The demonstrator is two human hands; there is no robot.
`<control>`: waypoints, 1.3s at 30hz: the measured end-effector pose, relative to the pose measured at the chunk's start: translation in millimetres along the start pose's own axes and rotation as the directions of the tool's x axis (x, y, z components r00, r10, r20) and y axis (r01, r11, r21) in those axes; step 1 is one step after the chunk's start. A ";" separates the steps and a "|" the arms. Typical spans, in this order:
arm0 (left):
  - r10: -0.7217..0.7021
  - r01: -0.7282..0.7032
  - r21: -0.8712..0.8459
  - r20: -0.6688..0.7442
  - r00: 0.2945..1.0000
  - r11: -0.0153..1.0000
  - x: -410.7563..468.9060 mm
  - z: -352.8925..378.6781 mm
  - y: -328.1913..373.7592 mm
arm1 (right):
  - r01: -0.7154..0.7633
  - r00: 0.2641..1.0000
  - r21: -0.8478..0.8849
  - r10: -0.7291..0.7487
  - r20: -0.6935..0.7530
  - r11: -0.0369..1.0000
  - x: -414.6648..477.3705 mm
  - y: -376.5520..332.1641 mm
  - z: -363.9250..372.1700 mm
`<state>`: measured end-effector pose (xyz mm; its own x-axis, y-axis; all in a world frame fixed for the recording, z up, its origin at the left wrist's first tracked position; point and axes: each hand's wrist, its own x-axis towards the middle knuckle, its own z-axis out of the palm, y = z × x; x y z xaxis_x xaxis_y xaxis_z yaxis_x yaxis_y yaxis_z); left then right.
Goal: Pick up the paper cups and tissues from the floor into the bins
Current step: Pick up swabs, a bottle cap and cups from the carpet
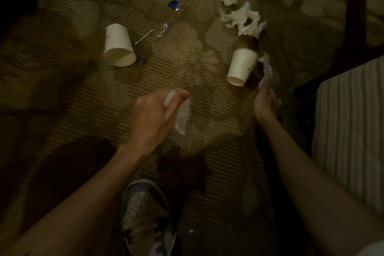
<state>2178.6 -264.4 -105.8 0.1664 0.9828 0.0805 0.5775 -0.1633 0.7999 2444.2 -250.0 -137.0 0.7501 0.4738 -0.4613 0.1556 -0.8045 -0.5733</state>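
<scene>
Carpeted floor [187, 68] bears cup [239, 64], scribble [250, 67] perhaps unreadable

white paper cup [119, 45] on side, left | marked paper cup [241, 66] on side, right | twisted tissue [266, 68] just beside it | crumpled tissues [243, 19] beyond

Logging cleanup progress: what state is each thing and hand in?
Left cup, on its side, on floor.
Right cup, on its side, on floor.
Loose tissues, crumpled, on floor.
Bottle, lying on floor.
Left hand, grips clear plastic.
Right hand, pinches a tissue strip.
</scene>
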 end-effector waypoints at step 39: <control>-0.494 0.453 -0.222 -0.191 0.848 0.864 52.8 -76.3 -59.7 | 0.004 0.519 0.418 -0.359 0.776 0.908 -139.9 -124.6 134.2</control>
<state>2092.0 -196.2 -103.9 -0.2971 0.9308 -0.2129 0.3963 0.3231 0.8594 2233.7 -168.0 -91.9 -0.1652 0.8128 -0.5587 -0.1240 -0.5791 -0.8058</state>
